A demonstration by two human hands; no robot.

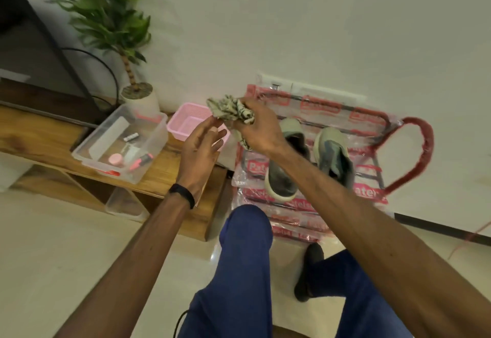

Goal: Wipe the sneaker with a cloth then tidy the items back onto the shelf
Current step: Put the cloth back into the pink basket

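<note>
My right hand (259, 127) grips a crumpled patterned cloth (228, 110) in the air, above the pink basket (186, 122) and left of the shoe rack. My left hand (203, 142) is held up just below the cloth with its fingers spread and relaxed, holding nothing. Two grey-green sneakers (333, 151) stand side by side on the top tier of a red shoe rack (414, 149) still wrapped in printed plastic. My right forearm crosses over the left sneaker (285, 175) and hides part of it.
A clear plastic box (156, 135) with small items stands on a low wooden bench (39, 135), beside the pink basket. A potted plant (138, 93) stands behind it against the white wall. My knees in blue trousers (247, 244) are on the pale floor.
</note>
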